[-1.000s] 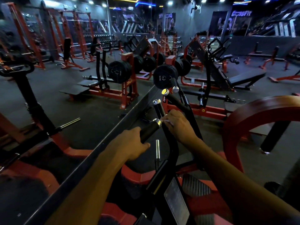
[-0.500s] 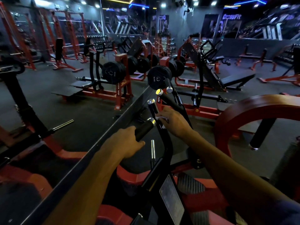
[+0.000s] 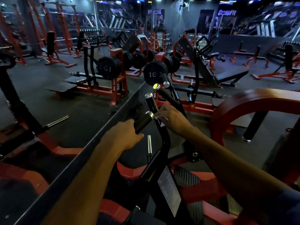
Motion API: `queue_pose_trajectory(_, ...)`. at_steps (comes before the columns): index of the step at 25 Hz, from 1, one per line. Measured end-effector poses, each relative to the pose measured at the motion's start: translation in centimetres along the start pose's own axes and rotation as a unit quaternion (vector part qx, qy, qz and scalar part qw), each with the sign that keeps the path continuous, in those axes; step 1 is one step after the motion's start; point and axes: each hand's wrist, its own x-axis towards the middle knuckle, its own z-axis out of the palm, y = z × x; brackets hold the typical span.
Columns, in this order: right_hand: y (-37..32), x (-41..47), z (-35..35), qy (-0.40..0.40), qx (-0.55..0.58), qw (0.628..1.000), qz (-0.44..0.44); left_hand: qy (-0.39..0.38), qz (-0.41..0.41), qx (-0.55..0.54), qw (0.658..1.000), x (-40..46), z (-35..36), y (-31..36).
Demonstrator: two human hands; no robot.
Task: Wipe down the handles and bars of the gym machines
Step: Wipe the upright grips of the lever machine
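Note:
A black machine bar (image 3: 164, 135) rises in front of me and splits into several padded handles with chrome end caps. My left hand (image 3: 123, 135) is wrapped around the lower part of the near handle (image 3: 143, 121). My right hand (image 3: 174, 118) presses a small white cloth (image 3: 161, 120) against the bar just below the upright handle (image 3: 151, 102). Most of the cloth is hidden under my fingers. Two more handles (image 3: 162, 91) point away behind my right hand.
A mirror wall with a dark ledge (image 3: 90, 143) runs diagonally on my left. A red curved frame (image 3: 243, 101) stands close on the right. A short chrome peg (image 3: 149, 143) sticks up beside the bar. Plate-loaded machines and black weight plates (image 3: 154, 73) fill the floor beyond.
My right hand with the cloth has slid slightly up the bar toward the upright handle. My left hand has kept its hold on the near handle. My head has shifted a little.

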Motion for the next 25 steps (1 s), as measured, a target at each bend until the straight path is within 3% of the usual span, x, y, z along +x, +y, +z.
queue_pose_trajectory(3,-0.8,-1.2,1.9,0.01,-0.03,0.998,-0.046,0.003,0.002,-0.002,1.0,0.0,0.2,0.1)
queue_pose_trajectory(9,-0.3,-3.0,0.8,-0.154,-0.001,0.987,-0.035,0.006,0.003,0.001,1.0,0.1,0.3,0.0)
queue_pose_trajectory(14,-0.4,0.8,-2.3,0.033,0.083,0.995,0.052,0.007,0.007,-0.008,1.0,0.1,0.2,-0.2)
queue_pose_trajectory(17,-0.8,5.0,-2.0,0.088,0.05,0.994,0.033,0.009,0.006,0.001,1.0,0.2,0.2,-0.2)
queue_pose_trajectory(21,-0.8,6.7,-0.8,0.018,-0.004,0.998,-0.065,0.01,0.004,0.006,1.0,0.3,0.2,-0.2)
queue_pose_trajectory(25,0.2,4.0,-0.8,-0.055,0.02,0.996,-0.074,0.012,0.003,0.007,1.0,0.4,0.4,-0.4)
